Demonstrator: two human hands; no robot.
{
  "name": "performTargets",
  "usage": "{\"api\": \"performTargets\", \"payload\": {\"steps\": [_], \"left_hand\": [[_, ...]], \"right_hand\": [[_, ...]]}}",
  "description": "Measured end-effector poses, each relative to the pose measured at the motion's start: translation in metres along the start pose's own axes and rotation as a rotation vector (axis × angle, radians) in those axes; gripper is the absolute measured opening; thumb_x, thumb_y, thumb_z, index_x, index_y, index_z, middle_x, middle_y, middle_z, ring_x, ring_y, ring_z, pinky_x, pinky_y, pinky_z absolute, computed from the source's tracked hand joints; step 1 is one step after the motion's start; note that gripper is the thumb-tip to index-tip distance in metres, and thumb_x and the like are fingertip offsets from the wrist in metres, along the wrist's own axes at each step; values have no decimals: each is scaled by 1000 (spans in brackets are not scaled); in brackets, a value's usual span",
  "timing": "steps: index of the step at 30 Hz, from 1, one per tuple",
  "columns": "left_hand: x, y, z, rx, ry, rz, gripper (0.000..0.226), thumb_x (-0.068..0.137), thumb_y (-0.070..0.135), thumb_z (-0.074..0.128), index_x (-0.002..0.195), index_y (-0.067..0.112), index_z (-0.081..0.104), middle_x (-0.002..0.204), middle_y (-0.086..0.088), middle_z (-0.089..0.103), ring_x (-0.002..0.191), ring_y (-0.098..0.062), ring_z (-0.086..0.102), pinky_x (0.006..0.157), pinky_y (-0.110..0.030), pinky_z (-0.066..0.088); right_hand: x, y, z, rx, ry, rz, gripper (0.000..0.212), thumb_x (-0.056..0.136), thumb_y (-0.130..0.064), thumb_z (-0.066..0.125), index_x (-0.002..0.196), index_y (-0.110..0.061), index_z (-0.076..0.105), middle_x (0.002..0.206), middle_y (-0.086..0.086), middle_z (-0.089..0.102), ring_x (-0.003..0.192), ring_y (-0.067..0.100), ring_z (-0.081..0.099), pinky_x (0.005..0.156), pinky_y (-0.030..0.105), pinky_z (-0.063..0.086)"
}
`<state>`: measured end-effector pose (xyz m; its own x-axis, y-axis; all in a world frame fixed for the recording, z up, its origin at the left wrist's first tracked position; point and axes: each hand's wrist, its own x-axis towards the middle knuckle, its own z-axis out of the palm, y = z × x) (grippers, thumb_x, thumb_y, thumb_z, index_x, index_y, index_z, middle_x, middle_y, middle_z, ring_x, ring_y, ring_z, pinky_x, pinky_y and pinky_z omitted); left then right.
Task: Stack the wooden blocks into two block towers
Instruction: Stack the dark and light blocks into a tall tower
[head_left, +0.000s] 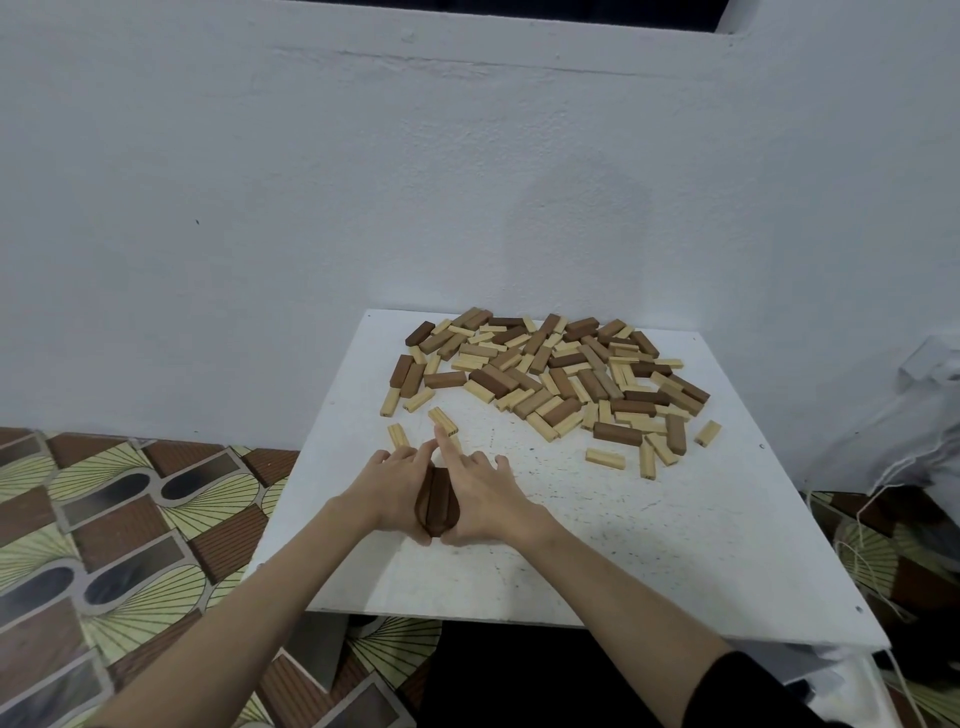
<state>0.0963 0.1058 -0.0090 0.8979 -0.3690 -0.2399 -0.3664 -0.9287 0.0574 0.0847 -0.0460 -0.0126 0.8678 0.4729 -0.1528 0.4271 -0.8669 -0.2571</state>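
A big white worktop (675, 545) sits by a pale wall (260, 182). At the far side of it lies a wide heap of wooden blocks (550, 374), dark brown and light ones mixed up, all lying flat. A few light blocks lie loose near the heap.

Closer in, the left hand (389, 493) and the right hand (483, 499) come together around a small row of dark blocks (436, 501). These blocks lie side by side on the worktop. Both hands press on the row from the sides, with fingers mostly straight. The right pointing finger sticks out toward one light block (443, 421).

It looks like the very start. No tower stands yet. This row may be the bottom of the first tower. Almost every block is left to stack.
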Motion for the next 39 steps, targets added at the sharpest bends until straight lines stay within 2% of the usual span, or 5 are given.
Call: {"api": "performTargets", "payload": {"steps": [15,19,23,26,39], "left_hand": [[-11,-20,-21,-439,-136,-57,120,55,53,84,148,20,15,146,3,34,137,-19,26,112,-40,22],[-16,-29,-29,-847,20,-165,64,74,54,71,121,16,51,120,-1,56,109,-15,52,88,-24,41],[-15,-20,-32,-845,-25,-394,47,100,43,33,94,3,56,79,-6,62,63,-19,60,54,-23,46],[-15,-11,-31,-821,-124,-505,59,101,44,23,92,-2,58,69,-9,64,53,-19,61,49,-24,48],[-8,1,-31,-876,-33,-549,57,100,45,30,79,0,57,63,-10,65,49,-18,62,54,-24,54]], "right_hand": [[-16,13,-39,209,-282,172,134,69,-32,84,149,-20,-22,157,12,14,143,33,14,114,49,19],[-15,31,-48,405,-303,300,86,80,-23,77,148,-8,26,148,12,37,134,27,38,105,36,38],[-14,33,-44,505,-177,409,16,93,-14,53,104,-5,60,89,8,64,73,18,60,57,20,44],[-16,22,-41,516,-198,457,28,101,-25,40,91,-5,56,67,4,59,50,15,54,44,19,38],[-8,4,-34,623,-117,502,51,102,-39,30,106,1,61,78,10,64,51,18,54,49,22,39]]}}
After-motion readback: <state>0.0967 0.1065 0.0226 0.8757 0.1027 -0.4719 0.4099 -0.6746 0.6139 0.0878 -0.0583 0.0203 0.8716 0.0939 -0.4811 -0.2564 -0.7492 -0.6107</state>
